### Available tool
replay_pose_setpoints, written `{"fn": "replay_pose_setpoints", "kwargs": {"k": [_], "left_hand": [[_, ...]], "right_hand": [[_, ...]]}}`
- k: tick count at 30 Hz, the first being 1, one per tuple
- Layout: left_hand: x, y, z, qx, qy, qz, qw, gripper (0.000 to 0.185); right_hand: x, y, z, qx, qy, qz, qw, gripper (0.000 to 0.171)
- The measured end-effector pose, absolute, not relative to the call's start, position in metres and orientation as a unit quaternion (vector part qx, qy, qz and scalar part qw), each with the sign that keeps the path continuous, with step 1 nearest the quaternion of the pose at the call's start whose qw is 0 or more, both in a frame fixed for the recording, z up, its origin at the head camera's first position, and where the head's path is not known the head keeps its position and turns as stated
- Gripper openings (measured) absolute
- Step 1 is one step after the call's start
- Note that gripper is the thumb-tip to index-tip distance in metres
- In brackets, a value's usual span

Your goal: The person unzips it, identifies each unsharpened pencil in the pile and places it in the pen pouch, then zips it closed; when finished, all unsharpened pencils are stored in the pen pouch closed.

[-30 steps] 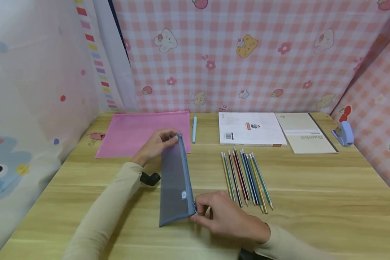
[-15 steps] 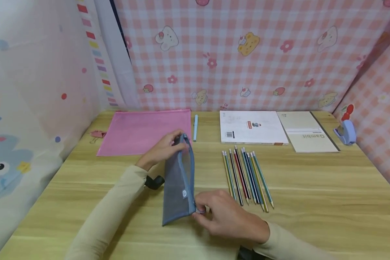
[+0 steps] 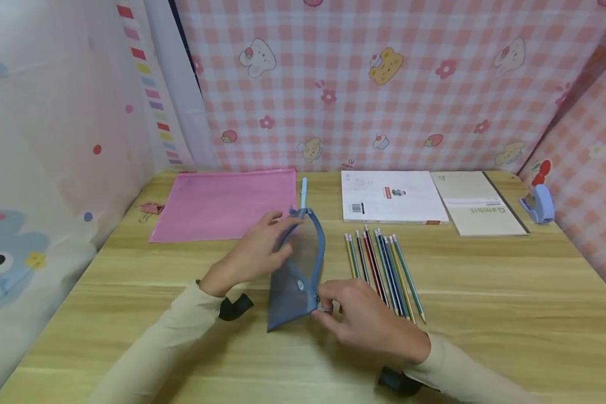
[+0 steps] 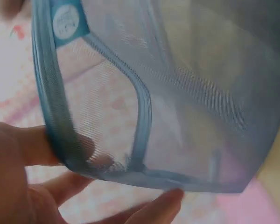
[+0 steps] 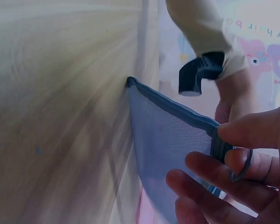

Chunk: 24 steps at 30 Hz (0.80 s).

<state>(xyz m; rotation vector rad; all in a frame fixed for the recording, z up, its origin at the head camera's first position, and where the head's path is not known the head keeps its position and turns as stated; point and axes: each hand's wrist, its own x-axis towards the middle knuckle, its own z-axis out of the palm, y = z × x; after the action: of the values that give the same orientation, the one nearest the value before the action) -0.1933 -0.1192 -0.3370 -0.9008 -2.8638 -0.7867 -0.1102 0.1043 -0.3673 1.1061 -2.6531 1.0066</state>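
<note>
Pink gingham curtains printed with bears and rabbits wall off a wooden desk (image 3: pixel 485 314), where I watch two hands work a blue mesh pouch (image 3: pixel 295 269) from my remote station. At the middle of the desk, the pouch stands on edge, its near corner resting on the wood and its top edge gaping open in a loop. My view shows the left hand (image 3: pixel 255 255) gripping the pouch's far end, thumb and fingers pinched on the blue trim. Nearer, the right hand (image 3: pixel 363 320) pinches the metal zipper ring (image 5: pixel 240 165) at the pouch's near end, fingers curled round it. Just right of the pouch lies a row of colored pencils (image 3: pixel 384 272), side by side. Along the far edge, from left to right, sit a pink binder clip (image 3: pixel 150 209), a pink zip folder (image 3: pixel 227 203), a light blue pen (image 3: pixel 303 192), a white booklet (image 3: pixel 391 196), a beige notebook (image 3: pixel 477 203) and a blue hole punch (image 3: pixel 537 203).
</note>
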Motion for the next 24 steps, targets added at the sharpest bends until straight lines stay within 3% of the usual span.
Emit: {"fn": "replay_pose_setpoints", "kwargs": {"k": [3,7,12,14,17,24], "left_hand": [[-0.186,-0.114,-0.334,-0.283,-0.934,-0.202,0.077,0.033],[-0.183,-0.112,-0.331,-0.268,-0.941,-0.194,0.076,0.027],[-0.194,-0.118,-0.332,-0.266,-0.929,-0.255,0.029,0.024],[-0.199,-0.122,-0.334,-0.262,-0.917,-0.302,-0.006,0.024],[-0.204,-0.127,-0.338,-0.25,-0.897,-0.361,-0.056,0.025],[-0.204,-0.127,-0.343,-0.233,-0.86,-0.44,-0.114,0.028]], "right_hand": [[-0.112,0.107,-0.367,0.362,-0.873,0.319,0.07,0.035],[-0.114,0.109,-0.366,0.37,-0.873,0.306,0.084,0.033],[-0.135,0.123,-0.358,0.394,-0.847,0.356,-0.013,0.01],[-0.148,0.133,-0.355,0.384,-0.844,0.373,-0.045,0.01],[-0.166,0.145,-0.354,0.359,-0.868,0.341,-0.048,0.017],[-0.188,0.156,-0.371,0.324,-0.916,0.229,-0.059,0.011]]}}
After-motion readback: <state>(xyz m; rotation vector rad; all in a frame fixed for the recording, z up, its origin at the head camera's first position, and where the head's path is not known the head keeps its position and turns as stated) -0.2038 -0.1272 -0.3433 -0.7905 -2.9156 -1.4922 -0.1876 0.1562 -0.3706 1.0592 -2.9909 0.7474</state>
